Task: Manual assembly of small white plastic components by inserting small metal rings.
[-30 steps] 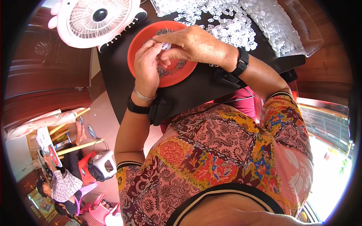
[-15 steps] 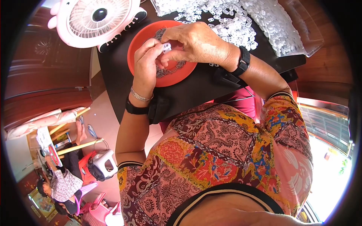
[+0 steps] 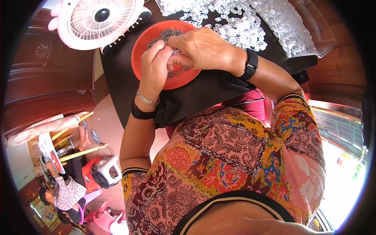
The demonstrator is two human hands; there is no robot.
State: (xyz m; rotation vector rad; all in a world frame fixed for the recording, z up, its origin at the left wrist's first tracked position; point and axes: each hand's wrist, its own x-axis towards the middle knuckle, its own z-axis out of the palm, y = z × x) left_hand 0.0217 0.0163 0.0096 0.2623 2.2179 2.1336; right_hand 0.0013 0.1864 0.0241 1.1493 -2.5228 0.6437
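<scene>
Both hands meet over a red-orange bowl (image 3: pixel 137 64) that holds a heap of small grey pieces (image 3: pixel 168 34), too small to name. My left hand (image 3: pixel 154 70) is closed in a pinch, its fingertips on a small white plastic piece (image 3: pixel 176 51). Only a sliver of that piece shows between the hands. My right hand (image 3: pixel 205 49) comes in from the right, thumb and fingers pinched together against the left fingertips. What the right fingers grip is hidden behind the hand.
A pink-and-white fan (image 3: pixel 102 15) stands left of the bowl on the black table (image 3: pixel 196 94). Loose white plastic pieces (image 3: pixel 244 33) lie beyond my right hand, beside a clear tray (image 3: pixel 327 43) full of more. Another person (image 3: pixel 68 192) sits at lower left.
My hands have closed in on each other, and the white piece that showed plainly in the left fingers is now mostly covered. The right hand has shifted slightly down and left.
</scene>
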